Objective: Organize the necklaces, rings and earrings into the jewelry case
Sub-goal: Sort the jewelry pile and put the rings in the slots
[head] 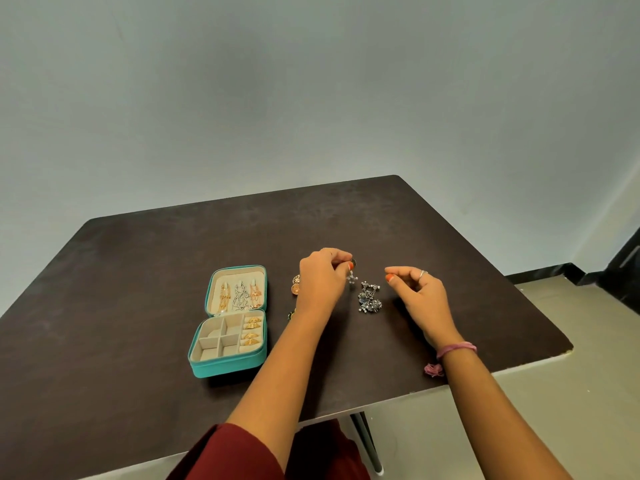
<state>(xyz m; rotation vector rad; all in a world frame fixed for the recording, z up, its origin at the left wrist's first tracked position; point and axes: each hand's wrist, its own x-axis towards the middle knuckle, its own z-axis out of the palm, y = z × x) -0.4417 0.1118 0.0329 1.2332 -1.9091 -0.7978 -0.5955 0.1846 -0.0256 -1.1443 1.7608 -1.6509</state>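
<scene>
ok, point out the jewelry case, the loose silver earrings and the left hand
jewelry case point(227, 367): head view, teal front wall.
silver earrings point(370, 299): head view, middle of the pile.
left hand point(320, 284): head view, back of the hand.

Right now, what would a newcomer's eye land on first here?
The open teal zip-up jewelry case at table left, chains in its lid, gold rings along its right side. Beside it, the left hand pinches a dangling silver earring above the dark table; the right hand hovers by a silver earring pile.

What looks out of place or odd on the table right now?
Nothing is damaged or spilled. Silver earrings and gold earrings lie loose on the table, outside the open jewelry case.
</scene>
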